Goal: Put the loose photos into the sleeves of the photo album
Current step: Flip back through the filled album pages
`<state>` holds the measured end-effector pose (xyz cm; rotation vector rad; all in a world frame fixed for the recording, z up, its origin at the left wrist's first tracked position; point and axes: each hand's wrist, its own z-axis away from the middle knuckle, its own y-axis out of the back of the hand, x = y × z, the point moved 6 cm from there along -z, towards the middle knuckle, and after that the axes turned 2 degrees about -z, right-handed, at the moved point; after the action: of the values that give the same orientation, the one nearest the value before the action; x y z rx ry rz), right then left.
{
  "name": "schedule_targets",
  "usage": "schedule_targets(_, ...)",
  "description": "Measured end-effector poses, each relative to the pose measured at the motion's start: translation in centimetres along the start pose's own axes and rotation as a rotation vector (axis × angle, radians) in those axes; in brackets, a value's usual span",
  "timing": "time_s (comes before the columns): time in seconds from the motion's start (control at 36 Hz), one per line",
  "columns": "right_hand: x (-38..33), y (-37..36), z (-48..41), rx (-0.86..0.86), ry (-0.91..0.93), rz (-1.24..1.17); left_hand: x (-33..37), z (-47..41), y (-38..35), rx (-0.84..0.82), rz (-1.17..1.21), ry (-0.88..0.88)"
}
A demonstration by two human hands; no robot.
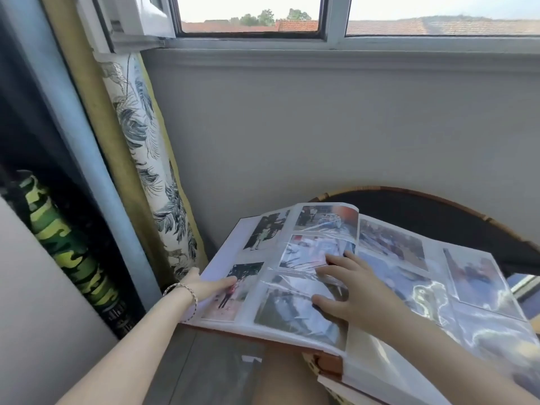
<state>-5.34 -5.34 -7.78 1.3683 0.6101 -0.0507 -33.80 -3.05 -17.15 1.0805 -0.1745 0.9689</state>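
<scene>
Clamping photo album (222, 244) edge in left hand (210, 286); pressing slick, floppy sleeves (298, 252) beside grip with flat right hand (353, 293). Likely heavy: hold cover (331, 362).

Bright daylight comes through the window (248, 16), lighting the wall (321, 127) below it softly and evenly. Further below the window, white glare streaks the plastic sleeves (432, 290) of the album (222, 249), whose photos (391, 238) look smeared; straight lines left of the window lean and bow, wide-angle fashion.
</scene>
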Motion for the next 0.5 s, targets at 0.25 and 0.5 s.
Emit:
schedule_targets(0.25,-2.4,0.2,0.0,0.002,0.061,0.147,-0.8,0.3,5.1,0.21,0.22,-0.123)
schedule_targets(0.5,-8.8,-1.1,0.0,-0.201,0.154,0.129,4.9,7.8,14.7,0.108,0.637,-0.517)
